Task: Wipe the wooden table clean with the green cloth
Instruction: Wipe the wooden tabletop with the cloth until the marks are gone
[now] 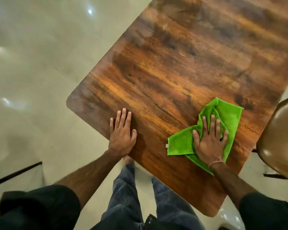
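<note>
The wooden table fills the upper right of the view, turned at an angle, its near edge running from the left corner down to the lower right. A crumpled green cloth lies near that edge on the right. My right hand presses flat on the cloth with fingers spread and straight. My left hand rests flat on the bare wood by the near edge, fingers straight, holding nothing.
A brown chair seat stands close to the table's right side. Glossy pale floor tiles lie to the left. A dark bar crosses the lower left. My legs in jeans stand at the table's near edge.
</note>
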